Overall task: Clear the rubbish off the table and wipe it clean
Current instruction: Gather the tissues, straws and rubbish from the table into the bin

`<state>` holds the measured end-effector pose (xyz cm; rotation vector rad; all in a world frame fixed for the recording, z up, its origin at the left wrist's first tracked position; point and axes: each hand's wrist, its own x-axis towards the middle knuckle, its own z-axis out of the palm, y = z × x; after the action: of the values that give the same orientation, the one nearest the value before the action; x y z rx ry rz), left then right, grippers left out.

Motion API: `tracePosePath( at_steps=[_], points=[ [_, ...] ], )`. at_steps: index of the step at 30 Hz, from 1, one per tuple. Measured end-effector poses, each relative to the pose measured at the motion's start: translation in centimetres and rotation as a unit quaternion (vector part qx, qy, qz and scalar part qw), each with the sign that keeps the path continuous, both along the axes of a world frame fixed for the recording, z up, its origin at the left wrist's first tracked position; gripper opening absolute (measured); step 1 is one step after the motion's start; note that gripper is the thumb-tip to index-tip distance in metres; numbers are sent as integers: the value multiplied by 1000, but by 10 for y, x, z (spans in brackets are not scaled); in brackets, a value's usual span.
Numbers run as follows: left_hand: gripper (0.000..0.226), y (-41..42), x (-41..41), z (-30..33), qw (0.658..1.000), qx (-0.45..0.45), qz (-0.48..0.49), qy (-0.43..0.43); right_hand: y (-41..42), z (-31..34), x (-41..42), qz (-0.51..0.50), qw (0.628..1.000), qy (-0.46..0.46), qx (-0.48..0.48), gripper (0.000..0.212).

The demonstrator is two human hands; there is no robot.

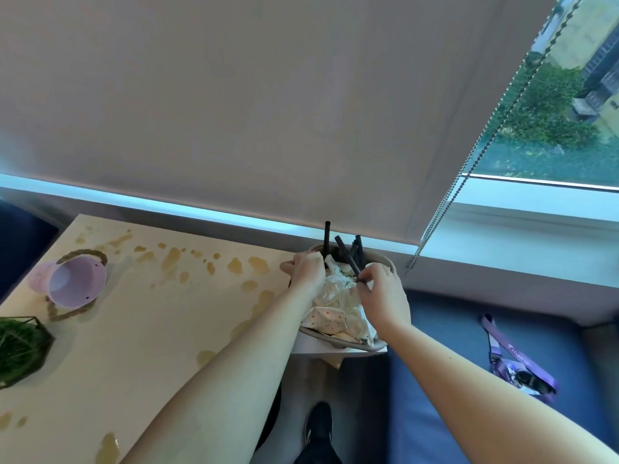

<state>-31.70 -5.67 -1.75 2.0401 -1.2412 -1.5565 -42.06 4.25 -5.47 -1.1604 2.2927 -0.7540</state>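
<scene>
Right now the counter (150, 329) is the big job: brown spill patches run across it w/ a tipped pink bucket (72, 283) and a green plant in a wire holder (18, 349) at its left end. None of that is wiped yet, so I judge the step in hand is still rubbish collection.

Next down, the rubbish sits in a shallow beige tray (338, 343) at the counter's right end, overhanging the corner. It holds crumpled paper napkins (341, 303) and several black straws (351, 254) standing up at the far side.

Left hand (308, 272) curls over the tray's far-left rim, its grip on the rim, I think; fingertips hidden. Right hand (385, 296) pinches one black straw low down.

To do it well: keep the left hand steadying the tray, since it hangs off the edge; press the straw down flat into the napkins so it can't roll out; then lift the tray w/ both hands, level.
</scene>
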Motion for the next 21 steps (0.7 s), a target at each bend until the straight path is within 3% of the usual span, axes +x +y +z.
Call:
tracePosePath(
  at_steps=[4,7,9,12,15,18,21],
  points=[
    [38,11,10,1,998,-41,-52,22,3,0,1,47,993,50,96,27],
    [43,20,15,3,995,-72,-58,36,6,9,8,44,994,96,16,36],
    [41,23,18,6,996,-73,-49,24,8,17,14,88,994,42,-42,50],
    [35,25,22,8,996,-55,-61,15,7,21,24,148,986,-60,-55,63],
    [25,30,25,11,997,-4,-63,53,5,19,27,122,987,-85,-53,39],
    [27,37,31,17,993,27,-76,84,6,21,27,130,989,-41,-56,11],
    [33,40,37,15,989,31,-108,93,9,23,24,140,988,-31,-61,8]
  ],
)
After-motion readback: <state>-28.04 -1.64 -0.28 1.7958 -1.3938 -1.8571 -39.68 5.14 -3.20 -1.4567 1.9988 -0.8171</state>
